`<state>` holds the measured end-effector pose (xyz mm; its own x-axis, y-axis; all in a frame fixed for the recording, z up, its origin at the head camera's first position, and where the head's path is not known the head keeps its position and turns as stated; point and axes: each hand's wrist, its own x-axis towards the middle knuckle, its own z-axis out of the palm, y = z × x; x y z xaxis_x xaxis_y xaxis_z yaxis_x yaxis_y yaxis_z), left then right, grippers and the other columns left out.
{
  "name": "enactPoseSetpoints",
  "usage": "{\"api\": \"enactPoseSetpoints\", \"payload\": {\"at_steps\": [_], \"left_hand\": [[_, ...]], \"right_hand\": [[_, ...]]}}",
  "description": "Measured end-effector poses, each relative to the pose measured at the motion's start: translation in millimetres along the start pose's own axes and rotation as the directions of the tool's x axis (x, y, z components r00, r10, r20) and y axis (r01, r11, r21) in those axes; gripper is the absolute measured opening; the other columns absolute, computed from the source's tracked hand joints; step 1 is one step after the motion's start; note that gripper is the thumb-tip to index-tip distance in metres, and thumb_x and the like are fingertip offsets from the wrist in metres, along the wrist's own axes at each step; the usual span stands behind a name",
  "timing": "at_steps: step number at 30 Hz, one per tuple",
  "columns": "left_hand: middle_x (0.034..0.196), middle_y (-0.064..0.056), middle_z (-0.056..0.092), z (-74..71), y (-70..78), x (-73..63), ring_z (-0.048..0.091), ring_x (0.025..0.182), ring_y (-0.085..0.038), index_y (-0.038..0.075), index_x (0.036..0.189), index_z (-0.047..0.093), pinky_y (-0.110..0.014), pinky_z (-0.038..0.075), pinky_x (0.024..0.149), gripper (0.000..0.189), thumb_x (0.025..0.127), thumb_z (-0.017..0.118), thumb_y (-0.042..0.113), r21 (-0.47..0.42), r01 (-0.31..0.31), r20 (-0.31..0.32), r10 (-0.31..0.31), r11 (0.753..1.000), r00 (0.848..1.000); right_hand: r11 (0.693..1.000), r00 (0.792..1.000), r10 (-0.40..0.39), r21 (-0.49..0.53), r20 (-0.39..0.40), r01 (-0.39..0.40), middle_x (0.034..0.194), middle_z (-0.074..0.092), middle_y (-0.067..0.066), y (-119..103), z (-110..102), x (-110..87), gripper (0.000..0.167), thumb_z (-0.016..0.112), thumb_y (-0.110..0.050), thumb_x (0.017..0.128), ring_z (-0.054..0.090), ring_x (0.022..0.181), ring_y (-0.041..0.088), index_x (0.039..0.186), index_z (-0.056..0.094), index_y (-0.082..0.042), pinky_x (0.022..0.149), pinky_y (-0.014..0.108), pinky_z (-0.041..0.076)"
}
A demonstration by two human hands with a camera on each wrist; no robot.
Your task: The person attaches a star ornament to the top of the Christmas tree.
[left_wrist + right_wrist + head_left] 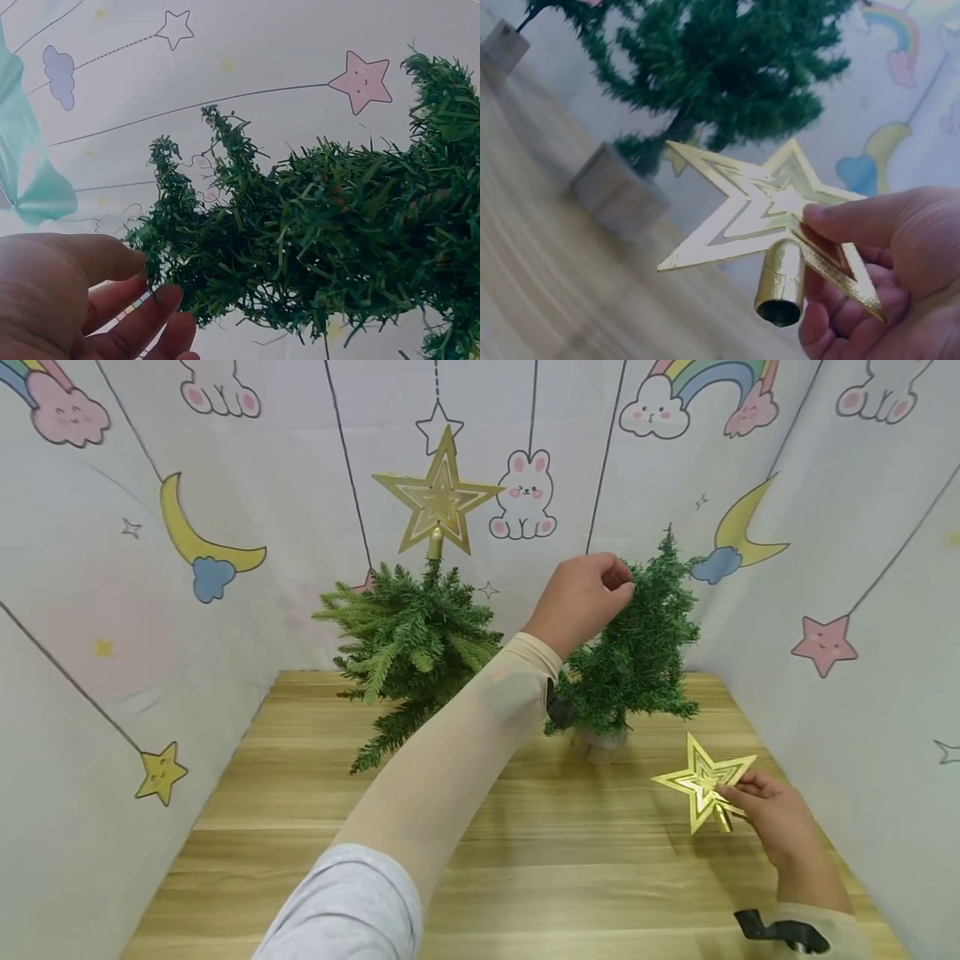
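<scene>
My right hand (776,818) holds a gold star tree topper (701,783) between thumb and fingers, low at the right. Its hollow tube (781,281) points downward in the right wrist view. At the upper left branches of the right-hand artificial tree (648,635) is my left hand (581,602), its fingers loosely bent. Up close in the left wrist view, the thumb and fingertips (169,300) are right at a green sprig near the treetop. A second gold star (442,497) stands on top of the left-hand tree (420,635).
Both trees stand toward the back of the wood-grain table (525,860). A pale block base (619,191) supports the right-hand tree. Around the table hang white sheets (67,652) printed with moons, stars, rabbits and rainbows. My left forearm crosses in front of the trees.
</scene>
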<state>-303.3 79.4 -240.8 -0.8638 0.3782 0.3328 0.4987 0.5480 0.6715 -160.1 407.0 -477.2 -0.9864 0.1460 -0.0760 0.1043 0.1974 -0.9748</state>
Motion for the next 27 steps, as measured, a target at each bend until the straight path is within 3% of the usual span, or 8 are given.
{"api": "enactPoseSetpoints", "payload": {"at_steps": [4,9,11,17,20,27], "left_hand": [[0.126,0.009,0.065,2.8,6.1,7.6,0.061,0.114,-0.007,0.026,0.131,0.069,-0.024,0.052,0.092,0.029,0.104,0.064,0.034,0.044,-0.017,-0.021,0.018,0.999,1.0],[0.152,0.006,0.049,6.9,10.3,15.2,0.047,0.137,-0.02,0.032,0.143,0.062,-0.03,0.046,0.107,0.043,0.102,0.067,0.041,0.159,-0.011,-0.04,0.018,0.987,0.999],[0.156,0.006,0.045,9.2,10.2,17.5,0.046,0.139,-0.021,0.033,0.146,0.06,-0.03,0.045,0.109,0.046,0.102,0.067,0.042,0.177,-0.007,-0.015,0.01,0.984,1.0],[0.156,0.007,0.046,11.7,6.8,20.5,0.05,0.136,-0.009,0.027,0.148,0.059,-0.024,0.043,0.11,0.047,0.102,0.067,0.038,0.158,-0.005,0.064,-0.005,0.987,0.998],[0.155,0.007,0.046,11.7,5.9,21.3,0.049,0.137,-0.008,0.026,0.146,0.06,-0.023,0.042,0.111,0.046,0.103,0.067,0.039,0.155,0.0,0.067,-0.01,0.988,0.998],[0.153,0.008,0.05,11.9,3.9,21.5,0.044,0.142,-0.007,0.025,0.145,0.062,-0.023,0.037,0.115,0.043,0.104,0.065,0.038,0.158,0.0,0.074,-0.012,0.987,0.997]], "right_hand": [[0.988,0.995,-0.091,0.124,-0.029,0.094,0.08,0.063,-0.008,-15,-3,-4.4,0.014,0.071,-0.004,0.099,0.058,0.074,0.006,0.092,0.06,-0.008,0.065,0.021,0.051],[0.973,0.989,-0.139,0.18,-0.05,0.146,0.08,0.063,-0.007,-27,0,-10.7,0.015,0.07,0.001,0.098,0.056,0.074,0.006,0.092,0.062,-0.01,0.064,0.019,0.051],[0.971,0.988,-0.143,0.185,-0.059,0.151,0.08,0.063,-0.008,-28,1,-12.7,0.016,0.07,0.001,0.098,0.056,0.074,0.006,0.092,0.062,-0.011,0.064,0.019,0.051],[0.948,0.975,-0.203,0.231,-0.092,0.219,0.079,0.069,-0.007,-33,4,-12.7,0.016,0.069,0.005,0.097,0.061,0.074,0.004,0.091,0.068,-0.01,0.066,0.017,0.051],[0.908,0.956,-0.27,0.299,-0.116,0.292,0.082,0.074,-0.003,-46,1,-9.6,0.017,0.066,0.009,0.097,0.064,0.075,0.005,0.092,0.072,-0.006,0.066,0.017,0.052],[0.75,0.882,-0.409,0.465,-0.234,0.471,0.09,0.077,0.008,-103,-6,4.5,0.02,0.062,0.02,0.093,0.07,0.077,0.011,0.103,0.073,0.007,0.066,0.018,0.057]]}}
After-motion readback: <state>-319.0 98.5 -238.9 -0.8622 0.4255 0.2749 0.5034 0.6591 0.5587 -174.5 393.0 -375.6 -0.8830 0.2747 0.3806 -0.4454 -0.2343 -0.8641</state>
